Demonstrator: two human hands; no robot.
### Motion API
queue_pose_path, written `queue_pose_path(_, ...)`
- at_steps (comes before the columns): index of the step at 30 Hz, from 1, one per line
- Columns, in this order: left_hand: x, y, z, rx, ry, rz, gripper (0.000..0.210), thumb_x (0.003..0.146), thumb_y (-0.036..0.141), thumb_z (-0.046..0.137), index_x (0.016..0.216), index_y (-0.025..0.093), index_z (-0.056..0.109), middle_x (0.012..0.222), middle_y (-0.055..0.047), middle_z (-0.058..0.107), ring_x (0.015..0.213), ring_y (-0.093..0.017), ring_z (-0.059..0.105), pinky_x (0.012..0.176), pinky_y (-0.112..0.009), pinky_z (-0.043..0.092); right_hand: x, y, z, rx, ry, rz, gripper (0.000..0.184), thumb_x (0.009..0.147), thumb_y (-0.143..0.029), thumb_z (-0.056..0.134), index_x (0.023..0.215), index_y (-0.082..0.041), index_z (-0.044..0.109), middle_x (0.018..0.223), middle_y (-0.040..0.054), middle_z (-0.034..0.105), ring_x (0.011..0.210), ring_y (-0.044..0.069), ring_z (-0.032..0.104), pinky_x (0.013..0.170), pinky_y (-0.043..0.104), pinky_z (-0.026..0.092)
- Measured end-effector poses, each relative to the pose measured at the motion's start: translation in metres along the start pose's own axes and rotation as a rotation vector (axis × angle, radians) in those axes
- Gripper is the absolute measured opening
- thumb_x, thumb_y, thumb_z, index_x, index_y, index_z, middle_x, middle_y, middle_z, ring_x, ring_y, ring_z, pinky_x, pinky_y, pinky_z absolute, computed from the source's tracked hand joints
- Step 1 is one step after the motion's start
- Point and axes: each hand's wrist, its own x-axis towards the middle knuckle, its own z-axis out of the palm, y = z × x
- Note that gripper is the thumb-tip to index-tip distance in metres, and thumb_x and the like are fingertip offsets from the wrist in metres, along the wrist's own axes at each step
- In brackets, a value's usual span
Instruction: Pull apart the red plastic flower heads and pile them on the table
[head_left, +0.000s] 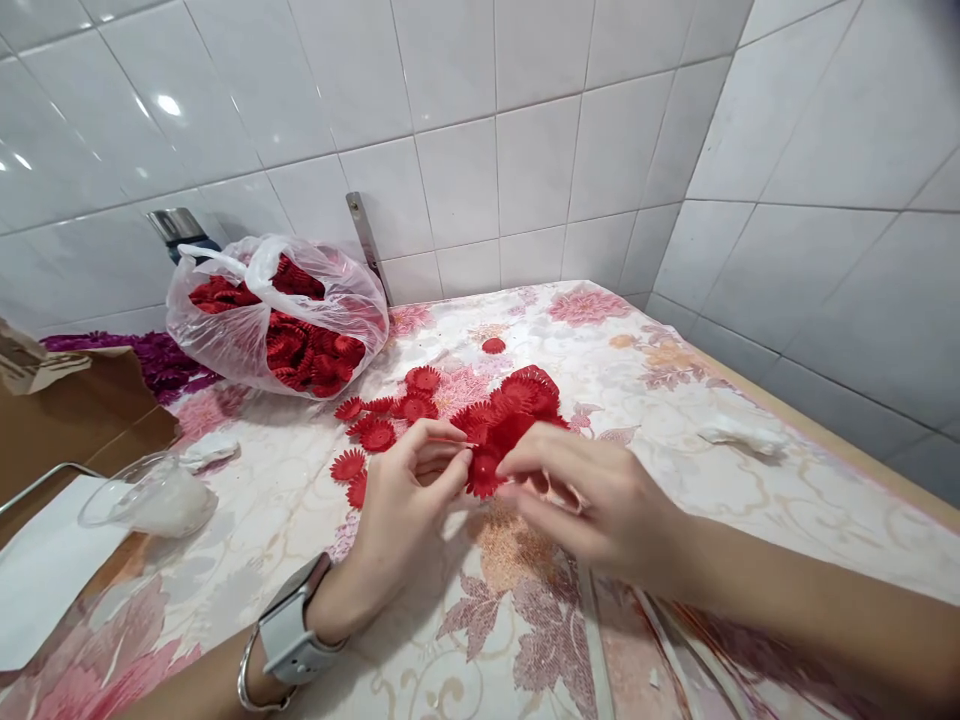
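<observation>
Between my two hands is a small red flower (pixel 486 472) with a fringed edge, apparently fabric or paper. The thumb and index finger of my left hand (pixel 409 490) pinch at its left edge, where a thin pale strand shows by the fingertips. Curled around its right edge are the fingertips of my right hand (pixel 592 490), slightly blurred, the thumb low and the index finger above. Just behind lies a heap of red flowers (pixel 521 400). More loose red flowers (pixel 376 433) are scattered to the left, and a single one (pixel 493 346) sits farther back.
A plastic bag (pixel 367 310) full of red flowers stands against the tiled wall. At left are a tilted clear cup (pixel 161 500) with whitish contents, a cardboard box (pixel 90 410) and purple pieces (pixel 161 360). Crumpled white material (pixel 742 435) lies right; thin strands (pixel 675 640) lie in front.
</observation>
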Motion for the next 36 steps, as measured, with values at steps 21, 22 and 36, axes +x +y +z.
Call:
queue_pose_path(21,-0.016,0.004,0.007,-0.258,-0.039,0.097,0.015,0.078,0.008,0.063,0.072,0.021,0.064,0.074,0.005,0.073,0.07,-0.007,0.068,0.068,-0.012,0.054,0.006,-0.01,-0.003,0.812,0.024,0.735,0.008,0.076,-0.021,0.067,0.07,-0.017,0.064,0.061,-0.0032,0.063,0.049,0.006,0.053,0.044,0.017,0.04)
queue_pose_path(22,-0.017,0.004,0.007,-0.254,-0.043,0.1,0.015,0.078,0.008,0.063,0.073,0.021,0.064,0.074,0.004,0.073,0.071,-0.008,0.068,0.068,-0.013,0.055,0.007,-0.01,-0.003,0.824,0.022,0.74,0.007,0.075,-0.02,0.069,0.07,-0.017,0.064,0.062,-0.003,0.064,0.05,0.006,0.054,0.045,0.017,0.041)
queue_pose_path(36,-0.016,0.005,0.006,-0.279,-0.041,0.098,0.017,0.077,0.006,0.062,0.073,0.022,0.065,0.074,0.006,0.073,0.073,-0.007,0.069,0.07,-0.01,0.055,0.005,-0.006,-0.003,0.823,-0.019,0.738,0.016,0.077,-0.031,0.068,0.072,-0.017,0.063,0.059,-0.0037,0.057,0.043,0.005,0.042,0.039,0.019,0.03)
